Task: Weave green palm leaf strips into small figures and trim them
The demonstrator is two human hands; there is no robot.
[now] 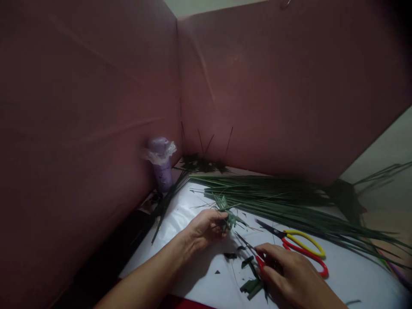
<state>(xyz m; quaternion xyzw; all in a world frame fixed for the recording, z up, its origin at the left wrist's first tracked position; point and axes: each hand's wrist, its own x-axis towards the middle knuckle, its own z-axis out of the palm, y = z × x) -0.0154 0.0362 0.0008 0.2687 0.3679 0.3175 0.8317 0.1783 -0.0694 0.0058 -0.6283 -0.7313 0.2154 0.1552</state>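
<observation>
Pink-walled corner (257, 94), white surface (175, 214). Left of folded leaf piece, farther back: purple bottle (164, 174). Left hand (209, 225), nearer of two, fingers closed on folded leaf piece (231, 221); points splay several ways, no clear long axis. Just right of leaf piece, on near side: red-handled scissors (254, 252), slanting, tips aimed at it, contact unclear. Farther right, right hand (283, 266), fingers gripping those scissors. Right of leaf piece, yellow-and-red scissors (302, 246) lie loose; long leaves (273, 201) stretch behind.
</observation>
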